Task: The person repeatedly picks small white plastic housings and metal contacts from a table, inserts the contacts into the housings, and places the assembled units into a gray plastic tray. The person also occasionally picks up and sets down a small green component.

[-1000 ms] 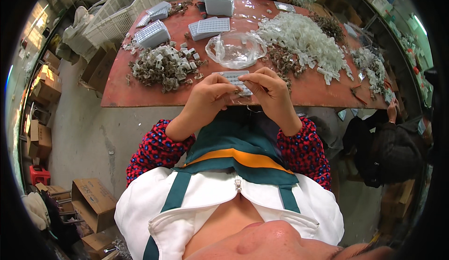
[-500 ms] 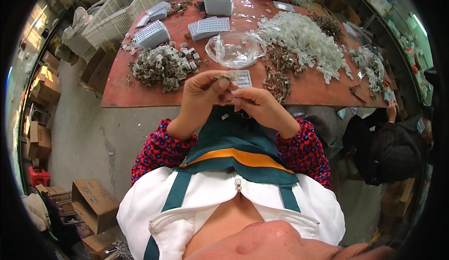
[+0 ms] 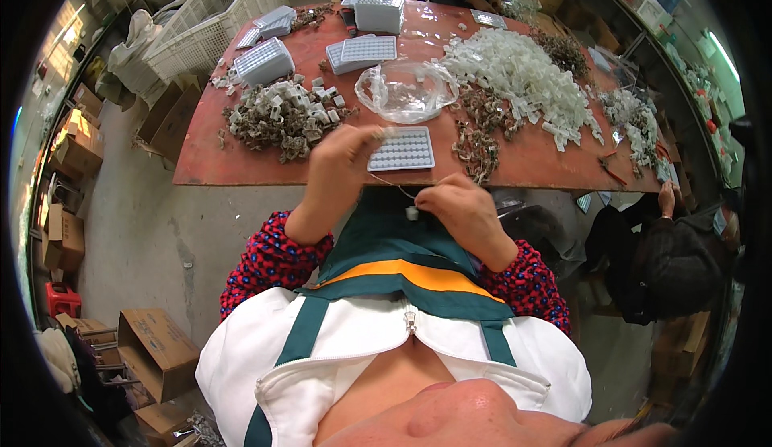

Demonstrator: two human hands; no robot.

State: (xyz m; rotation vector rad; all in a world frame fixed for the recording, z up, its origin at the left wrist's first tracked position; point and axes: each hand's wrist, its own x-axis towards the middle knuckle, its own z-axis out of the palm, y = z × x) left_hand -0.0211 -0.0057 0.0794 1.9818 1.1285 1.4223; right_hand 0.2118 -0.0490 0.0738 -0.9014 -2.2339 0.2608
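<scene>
A thin pale cord [image 3: 392,184] sags between my two hands in front of the table edge. My left hand [image 3: 338,165] is closed on one part of it, its fingertips pinched beside the white tray; what else they hold is too blurred to make out. My right hand [image 3: 462,210] pinches the cord lower down, over the dark green apron. A small white block [image 3: 412,213] hangs just beneath the right fingertips. The white tray [image 3: 402,149], with rows of small pockets, lies at the table's near edge behind my hands.
On the red table [image 3: 281,175] lie a heap of white blocks with brownish cords [image 3: 281,117], a clear plastic bag [image 3: 406,93], a pile of translucent pieces [image 3: 515,77], stacked trays [image 3: 378,12] and red-handled pliers [image 3: 613,169]. Another person [image 3: 675,262] sits at the right.
My hands have moved apart, the right one down and right, the left slightly left. The cord now shows between them, a white block dangles, and the tray behind is uncovered.
</scene>
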